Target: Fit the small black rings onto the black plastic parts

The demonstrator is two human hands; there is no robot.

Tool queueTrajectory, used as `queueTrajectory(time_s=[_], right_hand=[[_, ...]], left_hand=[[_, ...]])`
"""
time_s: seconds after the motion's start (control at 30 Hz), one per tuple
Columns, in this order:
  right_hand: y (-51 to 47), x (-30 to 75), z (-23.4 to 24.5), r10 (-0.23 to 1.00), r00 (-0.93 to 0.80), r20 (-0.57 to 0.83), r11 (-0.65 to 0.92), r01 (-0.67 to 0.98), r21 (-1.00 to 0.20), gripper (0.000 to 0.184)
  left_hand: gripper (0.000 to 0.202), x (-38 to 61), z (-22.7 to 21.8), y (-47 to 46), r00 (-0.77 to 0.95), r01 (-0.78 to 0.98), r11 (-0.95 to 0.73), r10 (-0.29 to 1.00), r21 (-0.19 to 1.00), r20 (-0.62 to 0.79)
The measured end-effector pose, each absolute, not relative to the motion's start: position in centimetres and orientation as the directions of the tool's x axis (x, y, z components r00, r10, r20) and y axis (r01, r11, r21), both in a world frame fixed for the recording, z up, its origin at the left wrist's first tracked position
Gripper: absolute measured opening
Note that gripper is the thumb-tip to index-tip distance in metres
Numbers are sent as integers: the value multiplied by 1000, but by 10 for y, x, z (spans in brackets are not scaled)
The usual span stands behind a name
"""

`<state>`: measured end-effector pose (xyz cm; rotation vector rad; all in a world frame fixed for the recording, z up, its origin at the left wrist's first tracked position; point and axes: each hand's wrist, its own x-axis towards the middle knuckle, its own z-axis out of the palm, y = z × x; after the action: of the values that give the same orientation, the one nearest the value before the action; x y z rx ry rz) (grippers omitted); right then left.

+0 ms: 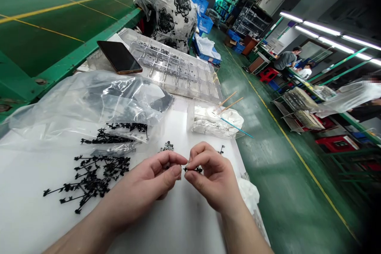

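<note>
Over the white tabletop, my right hand (pixel 212 174) pinches a small black plastic part (pixel 195 170) between thumb and fingers. My left hand (pixel 149 178) is closed just beside it, its index fingertip close to the right fingers. What the left fingers hold, if anything, is hidden. Behind the hands sits a small heap of metal rings (pixel 167 146), partly covered by the left hand. A tangled pile of black plastic parts on thin stems (pixel 95 174) lies left of my left hand. Another black piece (pixel 222 149) rests beyond my right hand.
A clear plastic bag (pixel 68 103) with more black parts spreads at left. Behind it are a phone (pixel 119 57) and a compartmented clear tray (pixel 175 67). A clear box (pixel 193 127) holds white cloth and thin sticks. A person in a patterned top (pixel 169 12) sits opposite.
</note>
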<state>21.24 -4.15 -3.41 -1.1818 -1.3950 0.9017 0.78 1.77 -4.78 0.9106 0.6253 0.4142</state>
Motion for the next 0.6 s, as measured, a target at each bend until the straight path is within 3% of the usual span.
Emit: queueTrajectory(time_s=[0.3,0.6], right_hand=[[-41,209,-36,963,-20,269,268,147,-952,25],[-42,213,-33,956,-12,294,294,87,-952,15]], left_hand=[[40,7,-47,19,773,-74,530,566,845,-287],[39,5,-50,20,763,-9,455,578,890,-288]])
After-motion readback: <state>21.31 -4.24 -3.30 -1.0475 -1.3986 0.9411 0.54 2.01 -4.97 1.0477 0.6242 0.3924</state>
